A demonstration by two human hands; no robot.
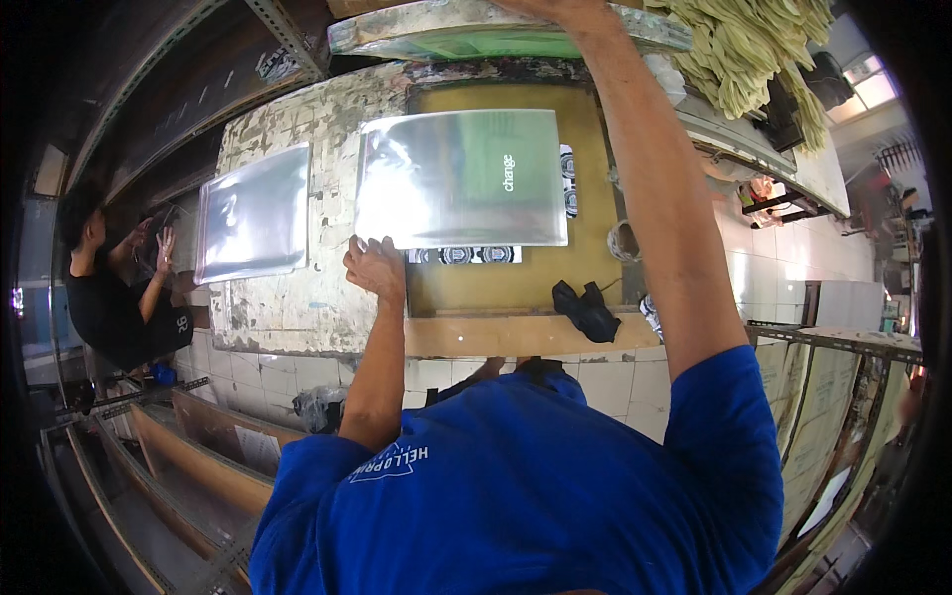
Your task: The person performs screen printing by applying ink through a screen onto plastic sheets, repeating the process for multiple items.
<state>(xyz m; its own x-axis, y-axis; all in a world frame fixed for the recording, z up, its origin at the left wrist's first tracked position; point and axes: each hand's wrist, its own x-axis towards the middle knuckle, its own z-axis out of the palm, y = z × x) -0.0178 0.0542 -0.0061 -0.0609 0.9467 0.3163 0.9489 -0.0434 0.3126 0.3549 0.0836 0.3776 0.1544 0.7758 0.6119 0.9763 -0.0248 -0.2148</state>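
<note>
A clear, shiny plastic sheet (466,178) with a small white printed word lies on a yellowish board (585,268) on the table before me. My left hand (375,268) rests its fingertips, slightly apart, at the sheet's near left corner. Black-and-white patterned paper (481,255) shows from under the sheet's near and right edges. My right arm stretches far forward, and my right hand (555,8) is at a raised frame with green mesh (496,42). The top edge of the picture cuts off its fingers, so its grip is hidden.
A stack of clear plastic sheets (254,213) lies on the table's left part. A black cloth (585,309) and a small tub (623,241) are at the board's right. Another person (114,288) stands at the left. Yellowish gloves (739,50) pile up at the far right.
</note>
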